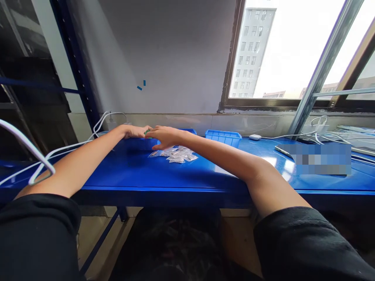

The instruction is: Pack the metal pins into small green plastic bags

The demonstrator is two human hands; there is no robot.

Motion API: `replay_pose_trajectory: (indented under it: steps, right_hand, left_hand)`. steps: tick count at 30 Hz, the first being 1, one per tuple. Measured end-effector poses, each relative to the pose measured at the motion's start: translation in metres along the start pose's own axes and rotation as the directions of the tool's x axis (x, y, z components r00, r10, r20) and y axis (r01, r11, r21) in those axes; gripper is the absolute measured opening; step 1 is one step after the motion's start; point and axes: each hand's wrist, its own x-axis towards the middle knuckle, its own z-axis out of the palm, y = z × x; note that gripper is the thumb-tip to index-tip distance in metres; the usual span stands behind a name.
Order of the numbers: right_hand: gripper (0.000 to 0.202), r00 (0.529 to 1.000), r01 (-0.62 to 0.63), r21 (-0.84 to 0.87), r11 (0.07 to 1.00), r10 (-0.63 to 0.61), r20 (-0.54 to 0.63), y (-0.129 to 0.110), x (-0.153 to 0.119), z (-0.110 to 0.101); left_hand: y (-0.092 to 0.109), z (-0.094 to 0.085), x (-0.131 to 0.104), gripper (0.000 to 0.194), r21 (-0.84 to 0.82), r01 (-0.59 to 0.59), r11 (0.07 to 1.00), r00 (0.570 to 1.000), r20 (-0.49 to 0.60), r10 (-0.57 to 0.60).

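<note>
My left hand (136,131) reaches to the back left of the blue table, over a blue plastic bin (142,145). Its fingertips are bent in and partly hidden, next to a small green thing (147,132) whose kind I cannot make out. From the other side comes my right hand (168,136), fingers stretched out and thumb apart, its fingertips close to the green thing. Below the right hand lies a loose pile of small clear plastic packets (180,154), their contents too small to tell.
Behind the right hand another blue bin (189,131) shows in part. A ribbed blue basket (223,137) stands right of it. White cables (43,164) cross at the left. A white plug (255,137) and a phone-like object (283,150) lie at the right.
</note>
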Motion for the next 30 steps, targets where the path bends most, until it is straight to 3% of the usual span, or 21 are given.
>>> replay_pose_trajectory:
  steps: [5,8,11,14,20,25,30]
  right_hand:
    - [0.029,1.0,-0.024,-0.207,0.978,0.027,0.011,-0.025,-0.002,0.014]
    - [0.031,0.997,-0.061,-0.236,0.97,0.069,0.025,-0.025,-0.006,0.015]
    - [0.042,0.996,-0.081,-0.28,0.957,0.085,0.003,-0.024,-0.006,0.018]
    - [0.046,0.997,-0.077,-0.299,0.951,0.07,-0.034,-0.025,-0.006,0.022]
    - [0.042,0.996,-0.085,-0.283,0.955,0.074,-0.051,-0.024,-0.008,0.024]
    - [0.043,0.996,-0.08,-0.274,0.959,0.069,-0.048,-0.023,-0.007,0.026]
    - [0.043,0.996,-0.084,-0.29,0.953,0.071,-0.057,-0.024,-0.008,0.028]
  left_hand:
    - [-0.001,0.001,0.002,0.103,-0.008,0.112,0.994,0.992,-0.058,-0.112]
    - [-0.004,0.002,0.004,0.092,-0.062,0.043,0.997,0.993,-0.106,-0.049]
    - [-0.008,0.001,0.007,0.07,-0.128,-0.076,0.989,0.997,-0.024,0.073]
    - [-0.01,0.0,0.01,0.057,-0.187,-0.102,0.977,0.993,0.043,0.112]
    - [-0.008,0.0,0.007,0.053,-0.196,-0.14,0.971,0.99,-0.051,0.132]
    - [-0.004,-0.001,0.004,0.048,-0.219,-0.149,0.964,0.988,0.011,0.155]
    - [0.0,0.003,0.006,0.047,-0.221,-0.169,0.961,0.986,-0.044,0.163]
